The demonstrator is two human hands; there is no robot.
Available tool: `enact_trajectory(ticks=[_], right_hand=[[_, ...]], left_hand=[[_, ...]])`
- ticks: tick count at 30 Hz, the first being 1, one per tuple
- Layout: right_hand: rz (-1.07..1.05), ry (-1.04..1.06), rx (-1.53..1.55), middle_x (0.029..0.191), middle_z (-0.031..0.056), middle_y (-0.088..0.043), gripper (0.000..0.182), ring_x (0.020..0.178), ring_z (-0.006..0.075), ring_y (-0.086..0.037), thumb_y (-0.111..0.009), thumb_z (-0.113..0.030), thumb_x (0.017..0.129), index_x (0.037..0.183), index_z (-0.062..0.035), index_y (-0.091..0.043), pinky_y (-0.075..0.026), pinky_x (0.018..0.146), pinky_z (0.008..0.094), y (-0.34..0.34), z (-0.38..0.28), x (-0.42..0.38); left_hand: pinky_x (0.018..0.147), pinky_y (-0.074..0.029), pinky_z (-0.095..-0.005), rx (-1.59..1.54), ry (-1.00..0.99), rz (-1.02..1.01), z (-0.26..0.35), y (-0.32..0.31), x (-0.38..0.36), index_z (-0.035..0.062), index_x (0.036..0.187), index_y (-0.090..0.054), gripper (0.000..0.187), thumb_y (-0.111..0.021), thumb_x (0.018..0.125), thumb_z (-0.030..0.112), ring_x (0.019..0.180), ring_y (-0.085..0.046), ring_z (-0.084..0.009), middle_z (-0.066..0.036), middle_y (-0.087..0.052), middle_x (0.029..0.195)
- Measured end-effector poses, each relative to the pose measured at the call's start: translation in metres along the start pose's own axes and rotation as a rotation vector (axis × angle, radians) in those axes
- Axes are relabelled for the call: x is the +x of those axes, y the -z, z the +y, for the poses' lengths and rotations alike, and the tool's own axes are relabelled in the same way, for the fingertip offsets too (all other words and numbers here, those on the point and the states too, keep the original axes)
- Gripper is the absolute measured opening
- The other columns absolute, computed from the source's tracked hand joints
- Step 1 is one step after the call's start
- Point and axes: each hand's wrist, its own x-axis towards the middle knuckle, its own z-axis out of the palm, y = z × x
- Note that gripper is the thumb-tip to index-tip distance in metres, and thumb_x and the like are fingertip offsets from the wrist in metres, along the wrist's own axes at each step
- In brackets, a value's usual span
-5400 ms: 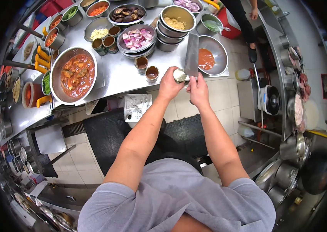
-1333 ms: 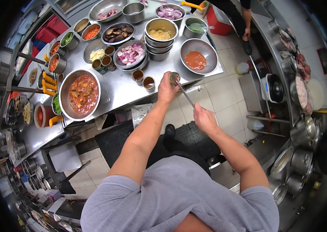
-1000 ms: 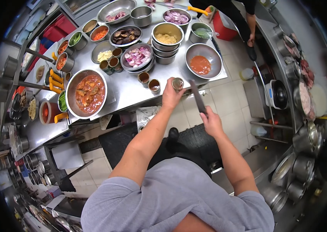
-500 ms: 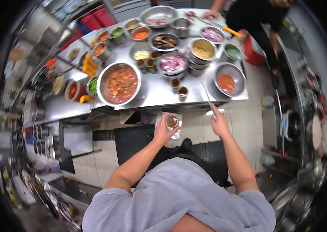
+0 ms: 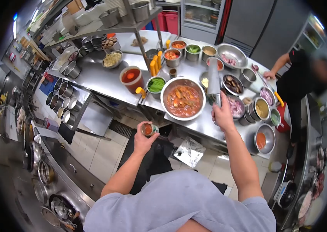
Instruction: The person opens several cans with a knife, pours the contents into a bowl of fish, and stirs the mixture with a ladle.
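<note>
Head view: the left hand (image 5: 144,142) grips an open can (image 5: 147,129) with red contents, off the desk's (image 5: 138,92) edge; the right hand (image 5: 222,115) clenches a cleaver (image 5: 213,79), blade up, right of the bowl of red stew (image 5: 183,98).

This is a commercial kitchen: a steel tabletop (image 5: 132,92) carries bowls of cut vegetables and a large bowl of red stew (image 5: 182,99) near twelve o'clock, a glass-door fridge (image 5: 201,17) stands beyond, and metal pots (image 5: 62,101) crowd a rack at nine to ten o'clock.
</note>
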Motion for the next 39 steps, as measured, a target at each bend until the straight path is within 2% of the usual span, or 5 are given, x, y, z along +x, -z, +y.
enact_trajectory(ticks=[12,15,19,32,39], right_hand=[[-0.222,-0.426,-0.133,0.086,0.0145,-0.062,0.061,0.059,0.0155,-0.057,-0.054,0.004,0.085,0.145,-0.0004,-0.041,-0.048,0.048,0.0286,-0.198,-0.063,0.271],[-0.227,-0.52,-0.065,0.079,0.0167,-0.06,0.032,0.057,0.0185,-0.057,-0.057,0.005,0.081,0.113,0.0031,-0.053,-0.049,0.047,0.0292,-0.223,-0.038,0.322],[-0.23,-0.632,-0.127,0.078,0.0182,-0.06,0.023,0.058,0.0214,-0.059,-0.054,0.008,0.077,0.1,0.0021,-0.053,-0.052,0.048,0.0319,-0.243,-0.017,0.384],[-0.065,-0.555,-0.161,0.078,0.0112,-0.058,0.016,0.061,0.0216,-0.063,-0.051,-0.002,0.086,0.101,-0.0036,-0.057,-0.053,0.049,0.0318,-0.257,-0.036,0.447],[-0.152,-0.594,-0.557,0.08,0.0187,-0.064,0.02,0.06,0.0266,-0.066,-0.047,-0.007,0.09,0.1,0.006,-0.058,-0.055,0.05,0.0392,-0.274,-0.058,0.47]], left_hand=[[0.097,-0.049,-0.0342,-0.138,0.085,0.17,-0.127,0.16,0.125,0.0053,0.124,-0.047,0.062,-0.082,0.073,0.0,0.111,-0.061,-0.0216,-0.011,-0.06,0.122],[0.098,-0.049,-0.0348,-0.177,0.133,0.166,-0.142,0.177,0.141,0.0046,0.125,-0.045,0.064,-0.081,0.073,-0.003,0.111,-0.061,-0.0235,-0.013,-0.059,0.124],[0.098,-0.048,-0.0346,-0.234,0.126,0.128,-0.144,0.183,0.155,0.0047,0.125,-0.045,0.065,-0.081,0.072,-0.004,0.113,-0.06,-0.0232,-0.013,-0.059,0.124],[0.099,-0.048,-0.0353,-0.25,0.115,-0.049,-0.141,0.183,0.173,0.007,0.125,-0.043,0.068,-0.081,0.07,-0.007,0.116,-0.056,-0.0228,-0.014,-0.057,0.126],[0.098,-0.049,-0.0349,-0.249,0.095,-0.077,-0.112,0.183,0.193,0.0065,0.124,-0.047,0.068,-0.084,0.069,-0.003,0.114,-0.059,-0.0228,-0.013,-0.06,0.123]])
